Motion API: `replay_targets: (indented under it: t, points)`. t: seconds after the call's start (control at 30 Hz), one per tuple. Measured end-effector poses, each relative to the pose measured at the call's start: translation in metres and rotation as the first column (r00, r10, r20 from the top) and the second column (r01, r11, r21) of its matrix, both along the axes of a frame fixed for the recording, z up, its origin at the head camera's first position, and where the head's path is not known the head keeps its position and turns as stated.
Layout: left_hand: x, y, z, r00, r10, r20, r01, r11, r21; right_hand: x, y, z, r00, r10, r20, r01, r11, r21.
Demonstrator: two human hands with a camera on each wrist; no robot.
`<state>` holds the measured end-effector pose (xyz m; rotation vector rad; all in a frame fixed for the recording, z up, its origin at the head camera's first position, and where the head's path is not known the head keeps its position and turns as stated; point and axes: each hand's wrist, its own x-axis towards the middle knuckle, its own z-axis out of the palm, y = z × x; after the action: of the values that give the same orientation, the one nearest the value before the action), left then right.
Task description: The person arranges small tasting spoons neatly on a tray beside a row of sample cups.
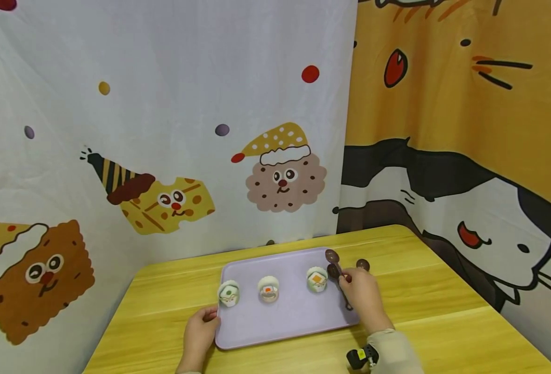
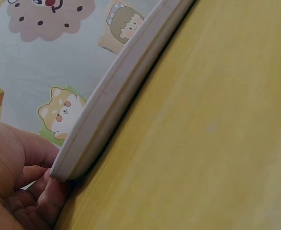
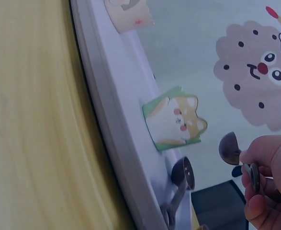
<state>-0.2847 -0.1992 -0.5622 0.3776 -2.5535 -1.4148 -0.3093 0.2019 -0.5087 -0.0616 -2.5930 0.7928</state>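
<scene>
My left hand (image 1: pixel 200 331) holds the near left corner of a light purple tray (image 1: pixel 275 319), fingers at its rim (image 2: pixel 95 110). My right hand (image 1: pixel 363 298) pinches the handle of a small brown ladle (image 1: pixel 332 256), its bowl raised over the tray's right end. Below it a second brown ladle (image 1: pixel 333 271) lies on the tray; holes show in its bowl (image 3: pixel 182 173) in the right wrist view. Three small cups printed with cartoon figures stand on the tray: a left one (image 1: pixel 229 294), a middle one (image 1: pixel 269 289) and a right one (image 1: pixel 317 279).
Another brown round bowl (image 1: pixel 363 265) shows beyond my right hand, right of the tray. The tray rests on a yellow wood-grain table (image 1: pixel 425 291). Behind the table hang a white cartoon curtain (image 1: pixel 186 104) and an orange cartoon curtain (image 1: pixel 425 104).
</scene>
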Motion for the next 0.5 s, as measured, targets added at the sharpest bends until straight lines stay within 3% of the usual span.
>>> replay_targets:
  t: [0.5]
  points:
    - [0.002,0.001,0.002,1.0,0.003,0.012,-0.003,1.0,0.001,-0.001,-0.041,0.0,0.994,0.087,-0.064,-0.09,0.995,-0.037]
